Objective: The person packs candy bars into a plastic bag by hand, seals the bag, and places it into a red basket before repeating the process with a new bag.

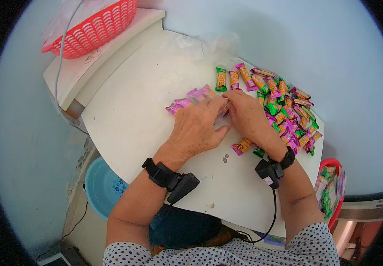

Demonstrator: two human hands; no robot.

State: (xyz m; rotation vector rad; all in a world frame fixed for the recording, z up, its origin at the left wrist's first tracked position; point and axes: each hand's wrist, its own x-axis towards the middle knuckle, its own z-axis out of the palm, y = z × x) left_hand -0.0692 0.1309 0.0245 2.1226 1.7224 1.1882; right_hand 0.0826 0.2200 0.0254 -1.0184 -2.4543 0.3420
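My left hand [196,126] lies over purple-ended snack packets [180,105], its fingers curled on what looks like a clear plastic bag around them and its thumb apart. Beside it, my right hand [247,114] pinches the crinkled clear plastic [224,108] between thumb and fingers. The fingertips of both hands nearly meet, and they hide part of the bag. A heap of small green and purple snack packets [289,119] spreads right of my right hand. One loose packet [243,146] lies below it, and a green-ended one [221,80] above.
A white table [134,93] carries the packets. Crumpled clear plastic [213,46] lies at its back edge. A red basket [98,29] stands on a raised shelf at upper left. A blue basin [100,186] is at lower left; a red container [333,190] holds wrappers at right.
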